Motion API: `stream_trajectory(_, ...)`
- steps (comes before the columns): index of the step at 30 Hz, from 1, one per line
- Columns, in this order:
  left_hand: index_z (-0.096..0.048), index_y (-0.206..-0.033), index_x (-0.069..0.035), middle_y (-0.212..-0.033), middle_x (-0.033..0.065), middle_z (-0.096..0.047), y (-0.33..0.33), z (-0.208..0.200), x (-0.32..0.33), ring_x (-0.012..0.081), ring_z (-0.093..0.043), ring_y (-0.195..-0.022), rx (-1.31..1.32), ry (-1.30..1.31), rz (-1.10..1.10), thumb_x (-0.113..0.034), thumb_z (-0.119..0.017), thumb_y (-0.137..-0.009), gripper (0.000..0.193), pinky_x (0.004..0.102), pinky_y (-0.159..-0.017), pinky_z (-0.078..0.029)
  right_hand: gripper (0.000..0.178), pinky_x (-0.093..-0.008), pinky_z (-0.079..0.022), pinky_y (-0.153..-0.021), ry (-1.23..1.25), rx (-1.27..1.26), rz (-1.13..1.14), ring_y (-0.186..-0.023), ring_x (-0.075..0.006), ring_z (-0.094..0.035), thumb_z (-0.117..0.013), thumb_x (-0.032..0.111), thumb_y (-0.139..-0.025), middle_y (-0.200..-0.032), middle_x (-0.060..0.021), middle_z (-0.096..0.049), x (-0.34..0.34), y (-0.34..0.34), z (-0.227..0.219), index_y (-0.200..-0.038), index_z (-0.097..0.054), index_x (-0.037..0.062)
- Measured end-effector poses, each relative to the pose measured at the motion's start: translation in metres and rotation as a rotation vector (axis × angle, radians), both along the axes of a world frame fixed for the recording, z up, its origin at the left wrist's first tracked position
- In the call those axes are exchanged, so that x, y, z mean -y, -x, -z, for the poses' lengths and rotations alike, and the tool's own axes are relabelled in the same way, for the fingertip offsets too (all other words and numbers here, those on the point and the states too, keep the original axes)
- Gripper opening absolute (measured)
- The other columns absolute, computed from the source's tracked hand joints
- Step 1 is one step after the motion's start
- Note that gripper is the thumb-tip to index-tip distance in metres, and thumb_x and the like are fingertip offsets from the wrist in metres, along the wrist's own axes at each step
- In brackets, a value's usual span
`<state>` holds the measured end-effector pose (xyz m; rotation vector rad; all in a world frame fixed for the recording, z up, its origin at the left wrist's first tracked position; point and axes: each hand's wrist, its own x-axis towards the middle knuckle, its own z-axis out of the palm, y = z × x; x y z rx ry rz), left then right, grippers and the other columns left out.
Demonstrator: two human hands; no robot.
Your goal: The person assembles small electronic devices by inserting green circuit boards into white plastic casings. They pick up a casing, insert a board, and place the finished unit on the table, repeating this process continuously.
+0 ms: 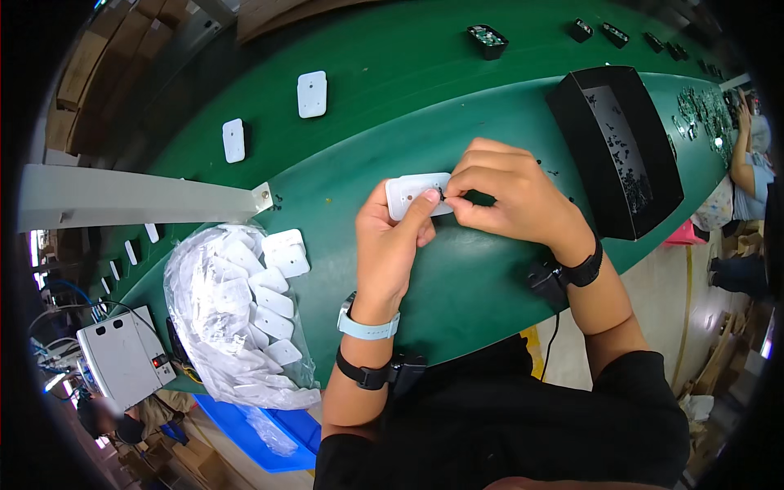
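Note:
My left hand (385,249) is closed around a white plastic cover (399,198) with rounded corners and small holes, its thumb pressed on the face. At the cover's right end my right hand (516,194) pinches a small black part (442,195), which touches or nearly touches the cover; its exact shape is too small to tell. Both hands are over the green table (482,286). To the left, a clear plastic bag (192,282) spills several similar white covers (286,253). Right of my right hand stands a black open box (572,131) with small black pieces (629,184) inside.
White covers (312,95) and black casings with circuit boards (487,41) sit spaced along the green belt (392,57) beyond the table. A white metal post (139,198) juts in at left, near a grey machine (126,359). A blue bin (269,441) stands below. Another person (747,163) works far right.

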<state>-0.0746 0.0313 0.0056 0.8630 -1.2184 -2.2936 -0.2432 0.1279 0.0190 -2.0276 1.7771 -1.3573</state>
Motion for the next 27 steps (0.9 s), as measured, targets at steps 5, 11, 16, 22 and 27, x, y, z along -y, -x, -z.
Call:
stream_trajectory(5,-0.066,-0.104,0.001,-0.089,0.0045,-0.067,0.002,0.009,-0.002,0.0104,-0.062,-0.073,-0.119,0.061,-0.220,-0.006,-0.067,-0.094,0.012,0.0237,-0.062,-0.048,0.016,-0.0301,-0.046,-0.055,0.022,0.089,-0.036,-0.067,-0.0184,-0.058,-0.078,-0.001,-0.071,-0.075,-0.0047,-0.065,0.002,-0.008,-0.002,-0.081,-0.067,0.0041)
stream_trajectory(11,-0.058,-0.121,0.006,-0.104,0.0110,-0.069,0.002,-0.002,-0.009,0.0151,-0.068,-0.096,-0.080,0.287,-0.174,0.007,-0.064,-0.089,0.033,0.0278,-0.081,-0.056,0.013,-0.0295,-0.044,-0.055,0.029,0.076,0.016,-0.067,-0.0182,-0.057,-0.076,0.000,-0.074,-0.075,-0.0049,-0.064,-0.001,-0.006,-0.009,-0.081,-0.066,0.0036)
stream_trajectory(16,-0.054,-0.127,0.007,-0.114,0.0144,-0.067,0.006,0.011,-0.011,0.0166,-0.068,-0.099,-0.114,0.576,-0.216,0.011,-0.064,-0.089,0.039,0.0261,-0.076,-0.057,0.011,-0.0340,-0.048,-0.059,0.005,0.051,0.059,-0.070,-0.0237,-0.059,-0.074,0.002,-0.078,-0.076,-0.0074,-0.063,-0.001,-0.009,-0.008,-0.083,-0.065,0.0030)
stream_trajectory(22,-0.057,-0.124,0.007,-0.105,0.0142,-0.070,0.009,0.008,-0.017,0.0162,-0.069,-0.095,-0.097,0.622,-0.231,0.009,-0.066,-0.087,0.038,0.0289,-0.084,-0.056,0.015,-0.0328,-0.048,-0.060,0.087,-0.054,0.135,-0.069,-0.0230,-0.059,-0.076,-0.001,-0.075,-0.077,-0.0065,-0.065,0.001,-0.006,-0.002,-0.083,-0.064,0.0022)
stream_trajectory(27,-0.060,-0.121,0.007,-0.104,0.0137,-0.070,0.010,0.011,-0.022,0.0157,-0.069,-0.093,-0.080,0.677,-0.244,0.010,-0.067,-0.086,0.035,0.0287,-0.083,-0.056,0.013,-0.0375,-0.051,-0.062,0.101,-0.124,0.192,-0.072,-0.0270,-0.058,-0.074,0.002,-0.076,-0.077,-0.0083,-0.060,0.002,-0.009,-0.001,-0.082,-0.062,0.0020)
